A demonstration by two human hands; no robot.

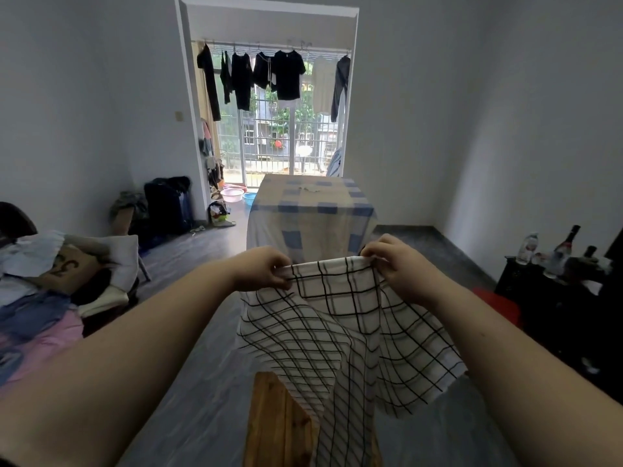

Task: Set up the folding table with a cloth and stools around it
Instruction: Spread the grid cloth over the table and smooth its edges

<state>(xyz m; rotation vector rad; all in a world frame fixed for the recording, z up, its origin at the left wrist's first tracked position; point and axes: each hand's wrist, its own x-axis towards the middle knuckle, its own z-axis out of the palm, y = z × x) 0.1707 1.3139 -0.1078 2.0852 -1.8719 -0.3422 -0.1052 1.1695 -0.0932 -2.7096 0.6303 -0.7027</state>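
Note:
A white cloth with a black grid pattern (pixel 340 328) hangs in the air in front of me. My left hand (pixel 261 269) pinches its top edge at the left corner, and my right hand (pixel 397 264) grips the top edge at the right. The cloth droops in folds over a wooden table top (pixel 273 423) below, covering its right part. A red stool (pixel 499 305) shows partly at the right, behind my right forearm.
Another table draped in a blue-and-beige checked cloth (pixel 310 210) stands ahead near the balcony door. A bed with pillows and clothes (pixel 50 281) lies at left. A dark cabinet with bottles (pixel 556 264) stands at right. Bags and basins (pixel 232 195) sit by the doorway.

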